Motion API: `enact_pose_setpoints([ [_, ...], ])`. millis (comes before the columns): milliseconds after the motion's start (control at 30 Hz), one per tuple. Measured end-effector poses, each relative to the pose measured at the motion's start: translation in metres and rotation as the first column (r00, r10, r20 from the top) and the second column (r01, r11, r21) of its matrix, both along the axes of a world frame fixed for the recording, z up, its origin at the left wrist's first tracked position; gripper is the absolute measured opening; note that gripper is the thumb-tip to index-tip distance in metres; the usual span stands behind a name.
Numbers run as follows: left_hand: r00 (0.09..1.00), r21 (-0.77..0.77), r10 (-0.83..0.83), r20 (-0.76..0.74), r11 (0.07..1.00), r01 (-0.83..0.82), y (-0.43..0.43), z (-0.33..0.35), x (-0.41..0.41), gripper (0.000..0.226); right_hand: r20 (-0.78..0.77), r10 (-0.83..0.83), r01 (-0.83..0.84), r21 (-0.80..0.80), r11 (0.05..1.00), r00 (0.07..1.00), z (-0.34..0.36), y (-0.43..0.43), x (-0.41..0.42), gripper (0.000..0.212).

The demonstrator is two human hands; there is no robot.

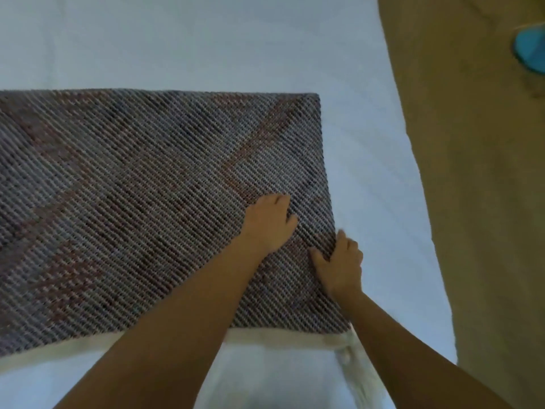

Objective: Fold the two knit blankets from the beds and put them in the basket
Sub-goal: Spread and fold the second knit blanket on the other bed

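A grey-blue knit blanket (141, 202) with reddish diagonal bands lies flat on the white bed (206, 39), running off the left edge of the view. A pale fringe (348, 358) hangs from its near right corner. My left hand (269, 222) rests on the blanket near its right side, fingers curled down onto the knit. At the blanket's right edge, my right hand (339, 264) has its thumb on top and fingers curled around the edge. No basket or second blanket is in view.
The bed's right edge runs diagonally down the right side. Beyond it is tan floor (477, 172). A blue slipper-like object (530, 51) lies on the floor at the top right.
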State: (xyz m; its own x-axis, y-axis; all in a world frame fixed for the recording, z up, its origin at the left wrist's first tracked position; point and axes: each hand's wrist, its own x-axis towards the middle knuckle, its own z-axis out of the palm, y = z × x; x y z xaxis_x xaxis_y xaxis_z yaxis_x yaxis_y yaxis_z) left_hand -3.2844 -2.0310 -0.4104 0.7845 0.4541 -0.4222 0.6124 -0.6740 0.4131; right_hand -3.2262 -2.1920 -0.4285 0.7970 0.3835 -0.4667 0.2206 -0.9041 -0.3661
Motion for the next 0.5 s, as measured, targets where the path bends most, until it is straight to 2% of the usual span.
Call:
enact_pose_setpoints([
  [67, 0.999, 0.015, 0.044, -0.027, 0.999, -0.044, 0.001, -0.001, 0.046, 0.065, -0.035, 0.014, -0.014, 0.005, 1.000, 0.999, -0.004, 0.000, 0.010, 0.082],
  [167, 0.984, -0.010, 0.152, -0.093, 0.988, -0.154, -0.006, -0.008, 0.104, 0.087, -0.112, -0.050, 0.059, 0.078, 0.995, 0.992, -0.010, 0.002, 0.020, 0.082],
  [233, 0.959, 0.024, 0.226, -0.171, 0.974, -0.225, -0.014, -0.017, 0.131, 0.093, -0.234, -0.084, 0.123, 0.159, 0.979, 0.969, -0.012, 0.003, 0.024, 0.065],
  [300, 0.929, 0.096, 0.299, -0.219, 0.954, -0.284, -0.021, -0.026, 0.144, 0.084, -0.345, -0.093, 0.173, 0.210, 0.962, 0.934, -0.012, 0.004, 0.026, 0.039],
  [400, 0.912, 0.200, 0.324, -0.250, 0.939, -0.279, -0.023, -0.034, 0.145, 0.070, -0.408, -0.061, 0.168, 0.232, 0.958, 0.911, -0.013, 0.005, 0.025, 0.023],
  [500, 0.927, 0.211, 0.362, -0.097, 0.918, -0.336, -0.008, -0.031, 0.138, 0.062, -0.401, 0.000, 0.124, 0.282, 0.951, 0.916, -0.010, 0.010, 0.018, 0.016],
])
